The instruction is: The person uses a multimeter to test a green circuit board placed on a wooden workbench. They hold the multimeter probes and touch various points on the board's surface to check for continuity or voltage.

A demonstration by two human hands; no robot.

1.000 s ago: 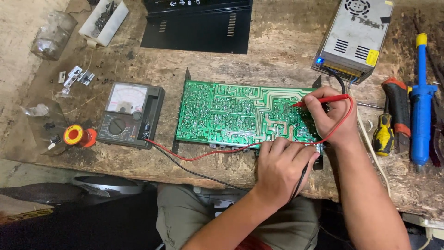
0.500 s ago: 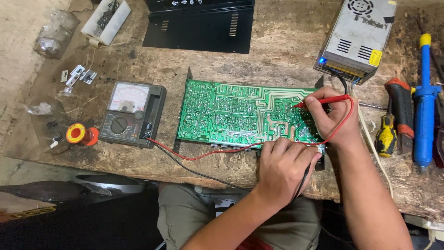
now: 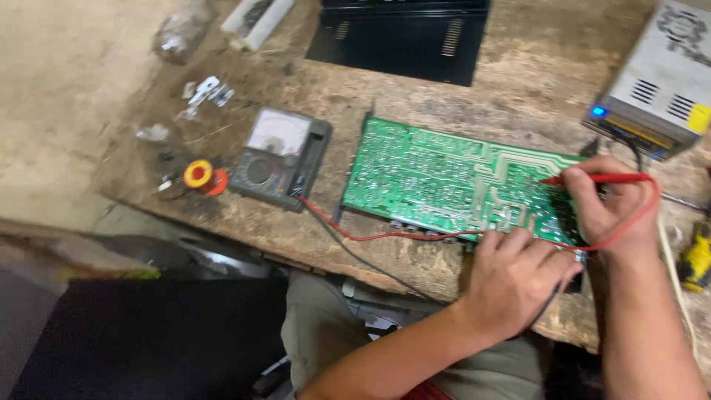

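The right hand (image 3: 611, 207) is closed in a pen grip around a red probe (image 3: 600, 178), whose long axis runs nearly level, tip pointing left onto the right end of the green circuit board (image 3: 437, 178). The left hand (image 3: 515, 278) rests just below and to the left of it at the board's near edge, fingers curled down onto the board; it seems to pinch a second probe (only a black wire (image 3: 370, 263) trailing from under the palm shows), so its exact grip cannot be told. The board lies lengthwise across the bench (image 3: 511, 104), stretching leftward away from both hands, which crowd its right end. A red wire (image 3: 355, 231) runs from there left to the meter (image 3: 280, 157), well beyond the board's far end, nearer the left hand than the right. A grey metal box (image 3: 659, 81) sits behind the right hand.
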